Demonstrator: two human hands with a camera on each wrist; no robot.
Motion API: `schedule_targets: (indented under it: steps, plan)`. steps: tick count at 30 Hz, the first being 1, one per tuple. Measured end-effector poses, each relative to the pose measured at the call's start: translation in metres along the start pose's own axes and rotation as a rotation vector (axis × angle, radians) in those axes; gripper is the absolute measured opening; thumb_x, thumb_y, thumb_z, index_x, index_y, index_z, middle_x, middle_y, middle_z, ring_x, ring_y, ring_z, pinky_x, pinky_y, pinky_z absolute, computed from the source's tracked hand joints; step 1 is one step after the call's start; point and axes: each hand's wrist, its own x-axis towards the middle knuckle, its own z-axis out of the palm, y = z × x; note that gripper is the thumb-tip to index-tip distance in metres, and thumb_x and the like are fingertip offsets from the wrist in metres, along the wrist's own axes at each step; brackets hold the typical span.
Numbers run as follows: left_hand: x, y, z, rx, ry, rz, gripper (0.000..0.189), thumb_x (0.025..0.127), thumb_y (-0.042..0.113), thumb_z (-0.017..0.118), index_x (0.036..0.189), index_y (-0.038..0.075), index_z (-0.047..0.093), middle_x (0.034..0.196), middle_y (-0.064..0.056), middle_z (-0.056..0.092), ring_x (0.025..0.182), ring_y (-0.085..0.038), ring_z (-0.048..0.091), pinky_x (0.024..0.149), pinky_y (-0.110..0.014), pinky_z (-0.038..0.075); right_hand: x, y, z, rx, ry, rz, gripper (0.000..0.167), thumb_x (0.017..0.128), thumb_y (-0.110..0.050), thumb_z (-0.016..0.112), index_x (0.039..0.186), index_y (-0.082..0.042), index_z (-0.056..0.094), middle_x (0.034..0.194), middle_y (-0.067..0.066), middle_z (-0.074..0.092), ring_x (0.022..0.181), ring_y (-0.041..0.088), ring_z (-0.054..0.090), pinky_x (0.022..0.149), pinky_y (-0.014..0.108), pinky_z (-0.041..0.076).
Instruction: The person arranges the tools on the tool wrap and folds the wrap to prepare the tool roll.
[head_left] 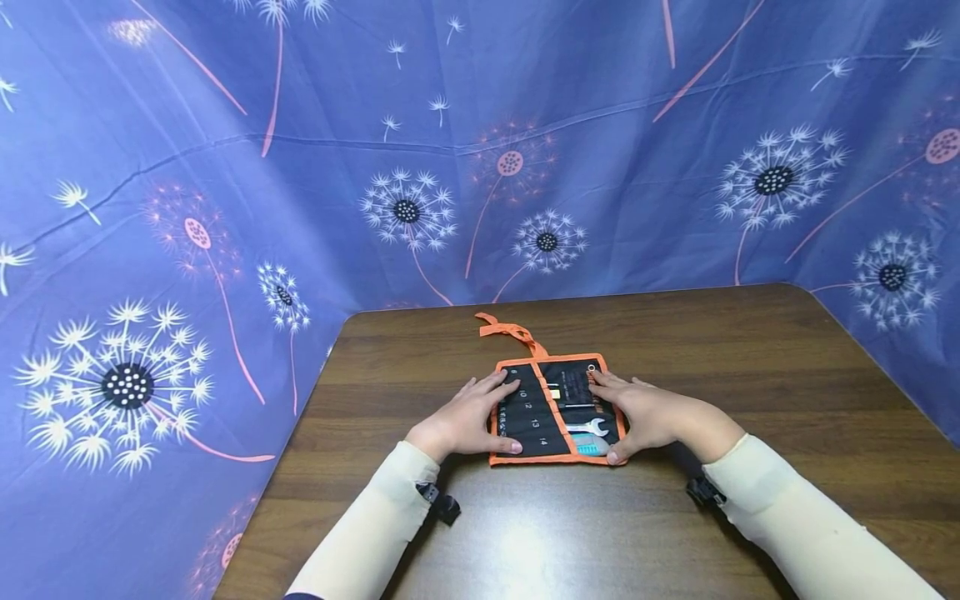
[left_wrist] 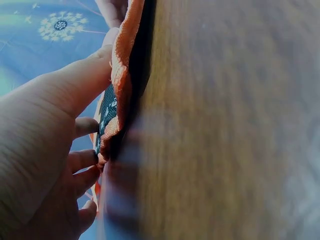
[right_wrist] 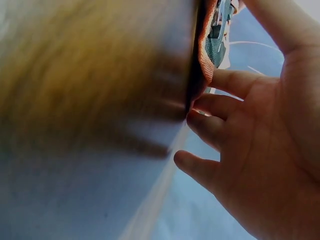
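A black tool roll (head_left: 551, 437) with orange edging lies flat on the table, its left panel printed with white size numbers. Through its right half show a silver open-end wrench (head_left: 590, 427), a teal-handled tool (head_left: 592, 446) and some small dark pieces. My left hand (head_left: 459, 421) rests on the roll's left edge, thumb near the front corner and fingers spread toward the back. On the opposite edge lies my right hand (head_left: 654, 417), thumb at the front corner and fingertips on the upper right. Both wrist views show fingers extended along the orange binding (left_wrist: 121, 75).
An orange tie strap (head_left: 513, 329) trails from the roll's back edge. The brown wooden table (head_left: 750, 358) meets a blue dandelion-print cloth (head_left: 637, 183) at the back and left. Small black devices (head_left: 705, 492) are strapped at both wrists.
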Motion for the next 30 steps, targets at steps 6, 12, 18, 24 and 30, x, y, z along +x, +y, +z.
schedule_targets:
  steps: [6, 12, 18, 24, 30]
  plan:
    - [0.002, -0.001, 0.001, -0.011, -0.002, -0.014, 0.112, 0.078, 0.077, 0.075, 0.167, 0.027, 0.029, 0.173, -0.007, 0.019, 0.16, -0.02, 0.014, 0.127, -0.049, 0.011, 0.0, 0.001, -0.001, -0.013, 0.003, 0.0, 0.122, 0.07, -0.064, 0.09, 0.16, -0.001, 0.038, 0.172, 0.019, 0.019, 0.157, 0.042, 0.018, 0.119, 0.071, 0.015]
    - [-0.001, 0.003, 0.0, 0.031, 0.005, -0.016, 0.108, 0.08, 0.077, 0.073, 0.166, 0.026, 0.031, 0.173, -0.006, 0.019, 0.159, -0.02, 0.016, 0.126, -0.05, 0.013, -0.002, 0.0, 0.002, -0.026, 0.017, 0.015, 0.121, 0.07, -0.065, 0.09, 0.16, -0.001, 0.039, 0.172, 0.019, 0.019, 0.157, 0.041, 0.019, 0.119, 0.069, 0.016]
    - [-0.009, 0.009, -0.001, 0.051, 0.035, 0.006, 0.098, 0.085, 0.075, 0.07, 0.163, 0.025, 0.039, 0.172, -0.007, 0.025, 0.157, -0.029, 0.025, 0.125, -0.05, 0.019, -0.007, -0.005, 0.002, -0.004, 0.041, 0.017, 0.113, 0.074, -0.059, 0.091, 0.159, -0.003, 0.041, 0.169, 0.02, 0.025, 0.155, 0.044, 0.023, 0.118, 0.069, 0.02]
    - [-0.019, 0.013, 0.001, 0.037, 0.086, 0.049, 0.09, 0.088, 0.072, 0.069, 0.161, 0.027, 0.043, 0.169, -0.007, 0.032, 0.153, -0.03, 0.033, 0.122, -0.05, 0.028, -0.014, -0.012, 0.007, -0.002, 0.064, -0.004, 0.099, 0.081, -0.051, 0.089, 0.16, -0.011, 0.044, 0.169, 0.016, 0.028, 0.153, 0.044, 0.028, 0.114, 0.067, 0.031]
    - [-0.031, 0.022, 0.002, 0.042, 0.103, 0.098, 0.088, 0.086, 0.069, 0.074, 0.157, 0.023, 0.05, 0.167, -0.005, 0.036, 0.152, -0.026, 0.036, 0.12, -0.048, 0.033, -0.024, -0.023, 0.012, -0.055, 0.119, -0.072, 0.094, 0.078, -0.044, 0.093, 0.154, -0.007, 0.052, 0.163, 0.02, 0.039, 0.146, 0.045, 0.04, 0.111, 0.064, 0.038]
